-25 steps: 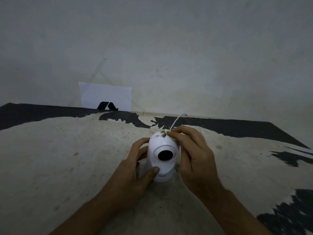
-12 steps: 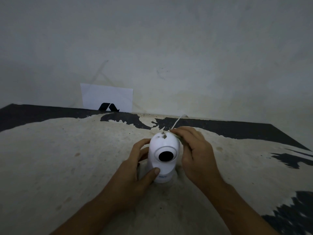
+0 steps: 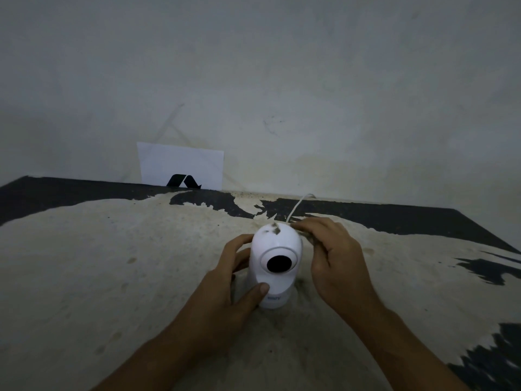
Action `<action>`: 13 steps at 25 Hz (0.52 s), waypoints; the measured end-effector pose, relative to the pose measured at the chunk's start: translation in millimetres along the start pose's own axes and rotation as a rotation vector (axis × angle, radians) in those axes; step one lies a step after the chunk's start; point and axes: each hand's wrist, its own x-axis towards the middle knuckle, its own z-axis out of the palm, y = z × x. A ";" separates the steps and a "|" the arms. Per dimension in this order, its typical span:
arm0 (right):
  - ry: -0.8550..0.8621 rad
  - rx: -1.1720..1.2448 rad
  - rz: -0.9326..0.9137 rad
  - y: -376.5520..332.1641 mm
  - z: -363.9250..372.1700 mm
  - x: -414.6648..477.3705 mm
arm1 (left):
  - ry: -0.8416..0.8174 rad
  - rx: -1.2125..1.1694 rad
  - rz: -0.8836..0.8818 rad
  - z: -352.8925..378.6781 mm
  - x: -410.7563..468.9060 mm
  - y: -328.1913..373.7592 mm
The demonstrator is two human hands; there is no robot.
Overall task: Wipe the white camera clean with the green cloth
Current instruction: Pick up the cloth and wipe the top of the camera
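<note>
The white camera (image 3: pixel 277 245) stands upright on the worn table (image 3: pixel 112 263), its round black lens facing me. A dark smudge of dirt (image 3: pixel 275 228) sits on its top. My left hand (image 3: pixel 222 289) grips the camera's left side and base, thumb across the front of the base. My right hand (image 3: pixel 335 261) is curled against the camera's upper right side, fingertips at the top rear. Only a thin greenish strip of the green cloth (image 3: pixel 310 240) shows under those fingers; the rest is hidden in the hand.
A white cable (image 3: pixel 296 207) runs from behind the camera to the table's far edge. A white card with a black logo (image 3: pixel 180 167) leans against the grey wall at the back left. The tabletop is pale with peeled black patches.
My right hand has slid from the front of the camera's top towards its right rear, uncovering more of the smudged top. My left hand has stayed on the base.
</note>
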 end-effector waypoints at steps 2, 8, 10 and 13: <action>0.009 0.028 -0.032 -7.9 -1.7 0.0 | -0.002 -0.012 -0.003 -0.7 0.3 0.6; -0.087 -0.006 0.054 -2.4 -0.7 0.1 | -0.001 -0.024 -0.003 0.1 -0.5 2.3; -0.051 -0.013 0.062 -2.0 -4.7 -5.6 | -0.009 -0.012 -0.005 -0.9 -0.4 2.3; 0.017 0.012 0.063 -16.8 -8.8 -9.9 | -0.023 -0.017 -0.015 -1.3 0.1 3.1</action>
